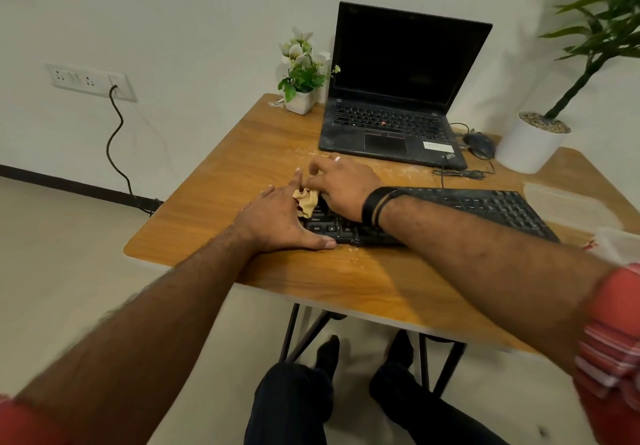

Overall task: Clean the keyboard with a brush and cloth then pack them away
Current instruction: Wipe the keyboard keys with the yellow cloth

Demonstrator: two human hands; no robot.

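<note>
A black keyboard [485, 207] lies across the wooden table [242, 153], dusty on its keys. My right hand [343, 186] grips a crumpled beige cloth [306, 202] over the keyboard's left end. My left hand [280, 219] rests at the keyboard's left edge, fingers straight along the side and thumb along the front edge. No brush is visible.
An open black laptop [394, 98] stands behind the keyboard. A small flower pot [301, 98] sits at the back left. A mouse [479, 144] with its cable and a large white planter [530, 146] are at the right. A clear plastic bag [575, 205] lies at the right edge.
</note>
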